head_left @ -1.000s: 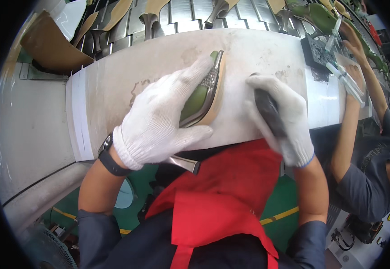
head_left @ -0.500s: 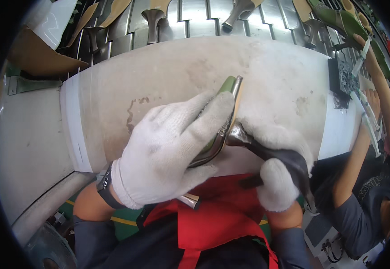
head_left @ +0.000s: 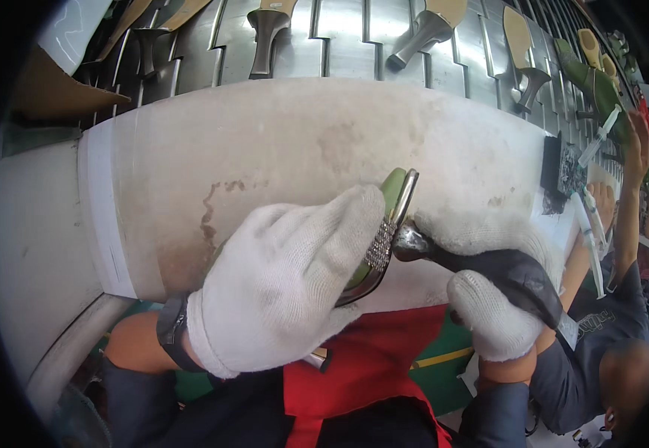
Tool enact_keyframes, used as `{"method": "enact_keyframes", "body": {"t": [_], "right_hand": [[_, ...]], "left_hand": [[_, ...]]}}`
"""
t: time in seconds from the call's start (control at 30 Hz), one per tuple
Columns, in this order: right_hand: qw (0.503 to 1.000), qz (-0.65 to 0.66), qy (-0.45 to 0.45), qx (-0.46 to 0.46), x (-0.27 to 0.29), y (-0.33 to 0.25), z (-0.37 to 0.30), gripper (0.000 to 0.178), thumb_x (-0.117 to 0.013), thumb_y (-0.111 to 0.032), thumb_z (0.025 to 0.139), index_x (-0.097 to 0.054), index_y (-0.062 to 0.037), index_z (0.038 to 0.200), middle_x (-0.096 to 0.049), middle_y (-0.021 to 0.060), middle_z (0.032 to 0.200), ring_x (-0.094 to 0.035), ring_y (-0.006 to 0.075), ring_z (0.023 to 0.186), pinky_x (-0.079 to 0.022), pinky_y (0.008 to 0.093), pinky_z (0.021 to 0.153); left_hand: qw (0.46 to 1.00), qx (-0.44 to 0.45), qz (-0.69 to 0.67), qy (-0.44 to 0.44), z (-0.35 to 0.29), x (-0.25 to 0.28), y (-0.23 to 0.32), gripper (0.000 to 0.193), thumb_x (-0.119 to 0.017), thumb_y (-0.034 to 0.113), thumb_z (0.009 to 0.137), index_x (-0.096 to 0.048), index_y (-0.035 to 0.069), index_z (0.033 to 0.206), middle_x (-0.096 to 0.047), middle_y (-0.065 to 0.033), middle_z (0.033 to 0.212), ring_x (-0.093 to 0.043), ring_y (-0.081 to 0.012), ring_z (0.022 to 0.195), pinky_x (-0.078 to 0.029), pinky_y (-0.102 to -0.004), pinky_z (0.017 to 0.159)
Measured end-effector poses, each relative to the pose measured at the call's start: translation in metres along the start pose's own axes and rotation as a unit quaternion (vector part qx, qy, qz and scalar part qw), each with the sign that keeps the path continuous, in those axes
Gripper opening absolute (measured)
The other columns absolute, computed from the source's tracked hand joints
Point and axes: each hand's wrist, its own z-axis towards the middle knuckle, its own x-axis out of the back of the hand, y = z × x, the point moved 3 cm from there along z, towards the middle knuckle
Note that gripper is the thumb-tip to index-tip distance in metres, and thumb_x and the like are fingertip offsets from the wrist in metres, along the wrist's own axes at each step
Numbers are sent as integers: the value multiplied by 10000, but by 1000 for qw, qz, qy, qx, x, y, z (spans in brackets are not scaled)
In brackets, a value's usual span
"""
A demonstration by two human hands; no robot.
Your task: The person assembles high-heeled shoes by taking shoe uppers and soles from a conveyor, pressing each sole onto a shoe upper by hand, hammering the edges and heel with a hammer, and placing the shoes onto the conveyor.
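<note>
My left hand (head_left: pixel 287 276), in a white knit glove, is closed around a high-heeled shoe (head_left: pixel 369 278). A green last shows inside it. A sparkling band crosses the dark metallic upper, and a shiny heel tip (head_left: pixel 317 358) sticks out below my palm. Most of the shoe is hidden by the glove. My right hand (head_left: pixel 496 313), gloved the same way, grips a shoemaker's hammer (head_left: pixel 481 261) with a rounded metal face and a long dark head. The hammer's face is at the shoe's right edge; whether they touch I cannot tell.
A pale, stained work surface (head_left: pixel 280 134) lies beneath my hands. Beyond it runs a slatted metal conveyor (head_left: pixel 347 45) carrying heeled soles (head_left: pixel 268 37). A dark block (head_left: pixel 560 175) and syringes (head_left: pixel 590 224) are at the right, beside a co-worker's arms (head_left: pixel 627 201).
The shoe and hammer have shifted slightly right and lower in view. More of the sparkling band shows, and the hammer lies flatter. The co-worker's arms have also moved.
</note>
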Motion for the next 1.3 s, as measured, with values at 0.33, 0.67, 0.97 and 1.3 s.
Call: {"method": "enact_keyframes", "body": {"t": [0.33,0.67,0.97,1.3], "right_hand": [[991,-48,-23,121,-5,-23,44,411,-620,-161,985,-669,157,1240,-760,295,1198,-785,379,1104,-648,425,983],[998,31,-36,35,-14,-17,-10,415,-783,-62,867,-701,106,1238,-765,250,1220,-748,338,1143,-592,466,1059],[891,-348,-78,281,-35,-47,-20,299,-850,-121,792,-819,-71,1085,-811,135,1117,-778,277,1100,-581,380,1026],[886,-315,-19,340,-52,-29,-40,319,-809,-19,782,-771,-2,1098,-797,243,1138,-806,353,1065,-606,430,992]], "left_hand": [[1000,-2,14,6,-4,0,-2,1182,-956,95,585,-417,-48,1627,-658,-257,1380,-677,-442,1199,-520,-511,1029],[999,-8,17,31,-14,-5,-4,1077,-951,108,644,-480,-19,1604,-685,-232,1371,-693,-415,1208,-531,-482,1039],[998,15,22,59,-15,-7,-1,996,-953,407,785,-521,-25,1570,-709,-220,1305,-699,-411,1173,-539,-481,1024],[996,-19,9,83,-20,-10,-8,924,-912,391,837,-516,-23,1562,-698,-240,1259,-692,-426,1140,-536,-493,1009]]}}
